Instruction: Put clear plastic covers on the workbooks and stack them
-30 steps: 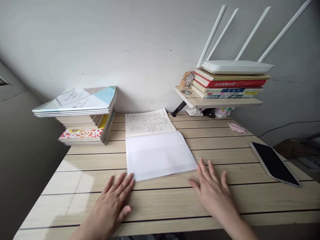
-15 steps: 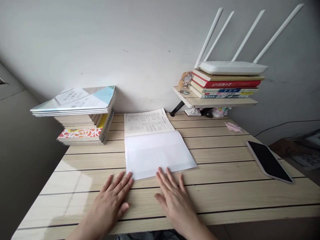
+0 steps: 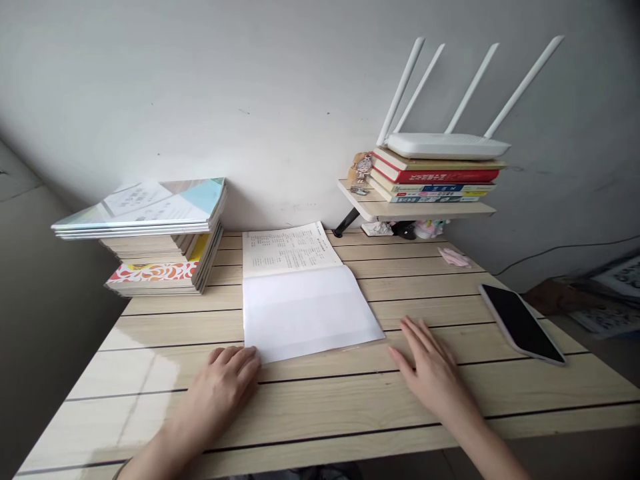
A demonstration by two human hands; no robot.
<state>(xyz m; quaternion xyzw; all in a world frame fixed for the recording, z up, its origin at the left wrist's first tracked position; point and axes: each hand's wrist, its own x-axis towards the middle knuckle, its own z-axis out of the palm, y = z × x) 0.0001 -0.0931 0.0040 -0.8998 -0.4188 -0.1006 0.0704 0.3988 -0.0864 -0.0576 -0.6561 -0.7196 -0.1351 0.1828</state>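
Observation:
An open book [image 3: 300,293] lies flat on the wooden desk [image 3: 350,400], its near page blank white and its far page printed. My left hand [image 3: 225,387] rests on the desk at the book's near left corner, fingers curled down against the edge. Flat on the desk just right of the book's near right corner is my right hand [image 3: 430,370], fingers stretched out and apart, holding nothing.
A tall stack of books [image 3: 155,237] stands at the back left. A small wall shelf [image 3: 415,208] at the back right carries several books and a white router [image 3: 445,143]. A dark tablet [image 3: 520,323] lies at the right edge.
My right hand slid left along the book's near edge, then back to the right. My left hand's fingers curled in at the book's corner. The view shifted slightly.

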